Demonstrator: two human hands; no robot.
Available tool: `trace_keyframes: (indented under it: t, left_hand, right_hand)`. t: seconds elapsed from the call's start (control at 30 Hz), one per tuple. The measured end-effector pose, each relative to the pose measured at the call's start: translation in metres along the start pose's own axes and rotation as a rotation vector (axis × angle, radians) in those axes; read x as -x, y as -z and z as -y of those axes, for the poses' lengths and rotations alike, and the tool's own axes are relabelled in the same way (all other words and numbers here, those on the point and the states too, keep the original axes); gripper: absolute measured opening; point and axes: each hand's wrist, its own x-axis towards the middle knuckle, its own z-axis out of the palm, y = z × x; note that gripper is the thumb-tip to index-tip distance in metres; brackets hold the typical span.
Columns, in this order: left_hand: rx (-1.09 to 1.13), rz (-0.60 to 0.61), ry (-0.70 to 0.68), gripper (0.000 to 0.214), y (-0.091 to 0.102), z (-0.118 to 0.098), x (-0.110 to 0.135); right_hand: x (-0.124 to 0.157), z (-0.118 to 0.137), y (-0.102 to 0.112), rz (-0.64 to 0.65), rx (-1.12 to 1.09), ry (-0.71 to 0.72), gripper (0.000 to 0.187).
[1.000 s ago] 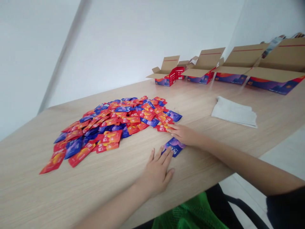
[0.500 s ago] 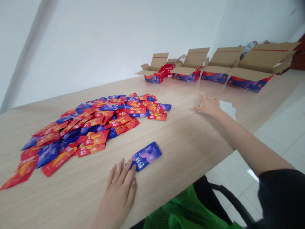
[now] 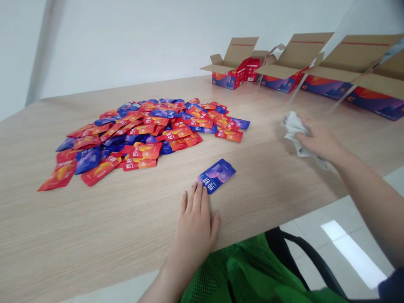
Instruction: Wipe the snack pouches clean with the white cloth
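Observation:
My left hand (image 3: 196, 219) lies flat on the table, with its fingertips touching the lower left end of a blue-purple sachet (image 3: 217, 174). The sachet lies flat, printed side up. Off to the right, my right hand (image 3: 317, 139) is closed around a crumpled white cloth (image 3: 295, 128), raised a little above the table. Part of the cloth hangs below the fingers and is blurred. A wide heap of red-orange and blue sachets (image 3: 145, 130) spreads over the table to the left of both hands.
Several open cardboard boxes with printed red and blue sides stand along the back right, among them a small box (image 3: 223, 80) and a larger one (image 3: 328, 86). The wood-look table (image 3: 126, 235) has its near edge by my green mesh garment (image 3: 252, 269). A black chair armrest (image 3: 312, 256) shows below.
My right hand has picked up the white cloth from the table and lifted it. My left hand still rests at the blue sachet. The whole view has shifted to the right and down.

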Motion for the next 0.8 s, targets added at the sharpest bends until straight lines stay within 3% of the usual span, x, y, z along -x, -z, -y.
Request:
trace_keyframes:
  t: [0.1,0.17,0.23,0.27,0.33,0.5,0.67,0.8]
  left_hand:
    - [-0.009,0.007,-0.040,0.054,0.001,-0.002,-0.002]
    - [-0.013,0.007,-0.041,0.052,0.003,-0.001,-0.004]
    - [0.001,0.014,-0.024,0.047,0.005,0.000,-0.004]
    - [0.009,0.011,-0.020,0.046,0.005,0.001,-0.003]
    - [0.013,-0.004,-0.022,0.048,0.004,0.003,-0.001]
    - [0.017,0.005,-0.037,0.059,0.001,0.004,0.002]
    - [0.056,0.028,0.002,0.060,0.002,0.004,0.001]
    - [0.067,0.007,0.003,0.061,0.000,0.005,0.002]
  right_hand:
    - [0.026,0.107,-0.004,0.103,-0.021,0.132,0.058]
    - [0.048,0.177,-0.017,0.205,-0.090,0.335,0.059]
    - [0.064,0.224,-0.031,0.282,-0.078,0.522,0.049]
    - [0.068,0.235,-0.038,0.276,-0.044,0.540,0.040]
    - [0.068,0.235,-0.048,0.256,-0.023,0.527,0.035]
    - [0.052,0.195,-0.059,0.137,-0.094,0.451,0.034]
    - [0.065,0.212,-0.065,0.207,-0.237,0.679,0.029]
    - [0.070,0.205,-0.066,0.241,-0.228,0.607,0.046]
